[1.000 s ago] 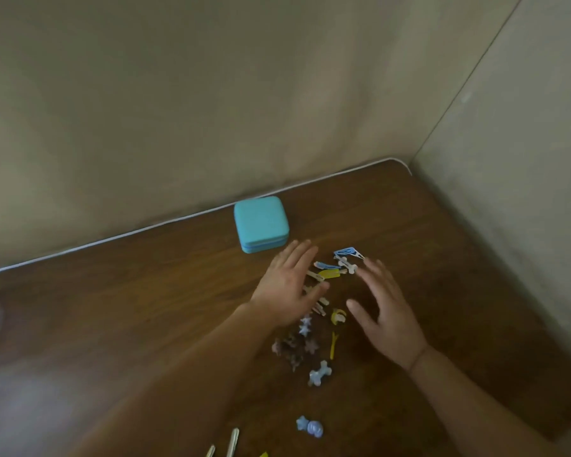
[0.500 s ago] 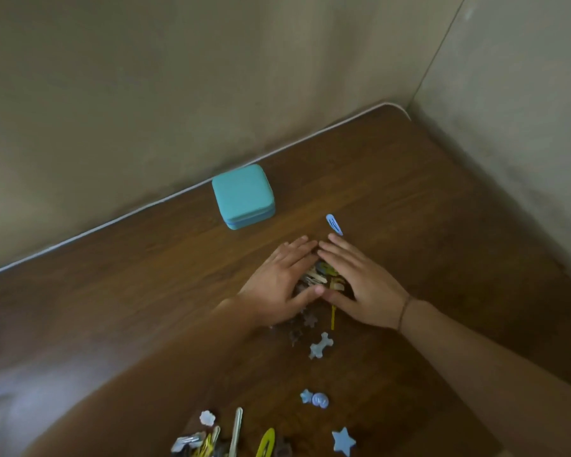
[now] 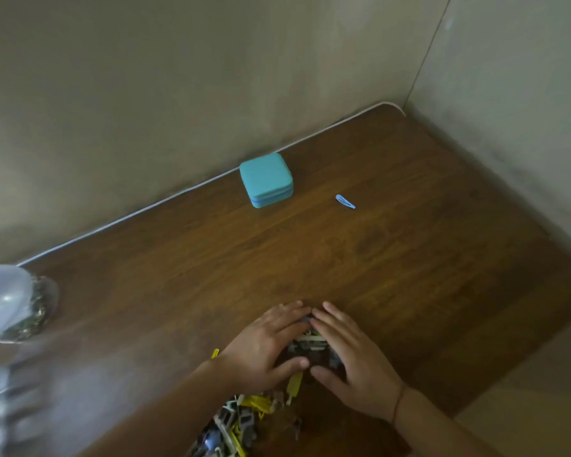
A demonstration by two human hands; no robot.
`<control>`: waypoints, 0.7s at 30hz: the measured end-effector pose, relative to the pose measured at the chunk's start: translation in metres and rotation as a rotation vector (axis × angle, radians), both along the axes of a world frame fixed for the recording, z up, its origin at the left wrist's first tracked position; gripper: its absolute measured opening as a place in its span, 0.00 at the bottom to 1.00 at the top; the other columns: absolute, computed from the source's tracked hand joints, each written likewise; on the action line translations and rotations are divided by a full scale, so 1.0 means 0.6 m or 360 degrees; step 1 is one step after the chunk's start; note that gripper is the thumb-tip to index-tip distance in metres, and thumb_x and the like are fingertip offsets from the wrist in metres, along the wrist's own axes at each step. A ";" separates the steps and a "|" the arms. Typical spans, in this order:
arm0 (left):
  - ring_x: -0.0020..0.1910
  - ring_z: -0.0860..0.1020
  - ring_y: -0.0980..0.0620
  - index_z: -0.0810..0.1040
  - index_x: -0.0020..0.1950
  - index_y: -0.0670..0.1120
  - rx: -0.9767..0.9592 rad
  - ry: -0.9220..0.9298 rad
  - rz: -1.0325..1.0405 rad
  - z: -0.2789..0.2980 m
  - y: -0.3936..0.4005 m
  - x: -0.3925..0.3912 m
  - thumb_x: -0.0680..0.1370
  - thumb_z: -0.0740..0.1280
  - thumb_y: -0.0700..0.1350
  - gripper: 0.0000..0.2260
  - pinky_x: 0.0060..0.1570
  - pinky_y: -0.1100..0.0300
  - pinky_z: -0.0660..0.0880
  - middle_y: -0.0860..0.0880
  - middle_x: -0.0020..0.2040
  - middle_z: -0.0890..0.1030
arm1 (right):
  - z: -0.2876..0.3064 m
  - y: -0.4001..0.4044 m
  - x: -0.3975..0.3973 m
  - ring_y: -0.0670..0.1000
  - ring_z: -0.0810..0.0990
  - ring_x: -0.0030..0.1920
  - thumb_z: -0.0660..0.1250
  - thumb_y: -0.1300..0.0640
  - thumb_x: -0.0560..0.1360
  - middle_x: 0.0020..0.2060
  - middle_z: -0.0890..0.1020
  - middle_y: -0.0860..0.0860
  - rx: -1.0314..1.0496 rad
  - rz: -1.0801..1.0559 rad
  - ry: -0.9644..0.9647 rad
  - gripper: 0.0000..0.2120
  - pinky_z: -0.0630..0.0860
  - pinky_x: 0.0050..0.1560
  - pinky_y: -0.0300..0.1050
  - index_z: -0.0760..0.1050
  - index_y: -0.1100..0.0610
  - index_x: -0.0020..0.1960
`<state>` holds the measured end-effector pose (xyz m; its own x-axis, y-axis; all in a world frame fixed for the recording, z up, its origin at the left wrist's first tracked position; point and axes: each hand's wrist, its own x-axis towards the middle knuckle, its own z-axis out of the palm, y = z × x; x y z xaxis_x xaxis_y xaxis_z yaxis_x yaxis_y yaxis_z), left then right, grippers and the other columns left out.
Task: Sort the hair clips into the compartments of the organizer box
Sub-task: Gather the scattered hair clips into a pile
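Dark brown wood-grain desk [image 3: 393, 258] with a thin white edge strip along the far side, set into a corner. Plain beige wall [image 3: 178, 77] behind, meeting a second beige wall [image 3: 515, 94] on the right at a narrow vertical seam. At the far left edge of the desk, a blurred clear plastic container [image 3: 10, 301] with a pale rounded top and a glittery, dark, speckled mass visible through its side. Lighter tan floor [image 3: 541, 390] past the desk's near right edge.
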<state>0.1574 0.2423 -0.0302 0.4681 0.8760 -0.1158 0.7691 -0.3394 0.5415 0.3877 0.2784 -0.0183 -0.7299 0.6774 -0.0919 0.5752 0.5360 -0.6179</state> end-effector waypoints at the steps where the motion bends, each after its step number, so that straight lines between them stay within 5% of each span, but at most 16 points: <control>1: 0.82 0.53 0.55 0.68 0.77 0.47 0.0014 0.0005 0.0013 0.000 -0.017 -0.003 0.82 0.53 0.66 0.31 0.79 0.58 0.47 0.49 0.80 0.64 | 0.000 -0.014 -0.005 0.40 0.42 0.76 0.54 0.35 0.79 0.76 0.52 0.40 0.0004 0.0007 -0.0010 0.33 0.51 0.76 0.46 0.56 0.53 0.77; 6: 0.81 0.50 0.60 0.66 0.78 0.49 -0.0045 -0.0035 0.0075 0.005 -0.080 -0.020 0.82 0.53 0.66 0.31 0.78 0.62 0.44 0.52 0.80 0.63 | -0.007 -0.078 -0.035 0.40 0.41 0.76 0.51 0.35 0.79 0.77 0.51 0.40 0.0020 0.0016 -0.0081 0.33 0.50 0.76 0.48 0.54 0.51 0.78; 12: 0.79 0.62 0.56 0.73 0.73 0.49 0.0074 -0.0157 0.0142 0.002 -0.104 -0.039 0.84 0.56 0.61 0.24 0.76 0.54 0.61 0.51 0.76 0.71 | 0.000 -0.109 -0.055 0.37 0.42 0.76 0.51 0.34 0.79 0.76 0.50 0.36 -0.0118 -0.0027 0.0033 0.31 0.48 0.75 0.42 0.53 0.46 0.77; 15: 0.76 0.67 0.54 0.76 0.70 0.49 0.0176 -0.0184 0.0170 0.006 -0.090 -0.039 0.84 0.59 0.59 0.21 0.73 0.53 0.67 0.52 0.73 0.75 | -0.003 -0.097 -0.042 0.40 0.47 0.77 0.53 0.36 0.79 0.75 0.56 0.38 -0.0059 -0.0152 0.0119 0.28 0.53 0.74 0.43 0.60 0.47 0.75; 18: 0.76 0.66 0.57 0.76 0.70 0.50 0.0157 -0.0244 0.0296 0.013 -0.054 -0.036 0.84 0.58 0.59 0.21 0.73 0.53 0.66 0.54 0.73 0.74 | -0.019 -0.086 -0.033 0.39 0.44 0.76 0.50 0.34 0.78 0.76 0.51 0.36 -0.0026 -0.0155 -0.0044 0.30 0.51 0.75 0.43 0.59 0.46 0.76; 21: 0.76 0.65 0.58 0.76 0.70 0.50 0.0147 -0.0258 0.0331 0.013 0.001 -0.028 0.84 0.57 0.60 0.21 0.75 0.54 0.64 0.55 0.73 0.73 | -0.052 -0.091 -0.046 0.44 0.52 0.76 0.46 0.39 0.80 0.77 0.49 0.42 0.0101 0.0051 -0.0193 0.28 0.54 0.72 0.42 0.53 0.48 0.77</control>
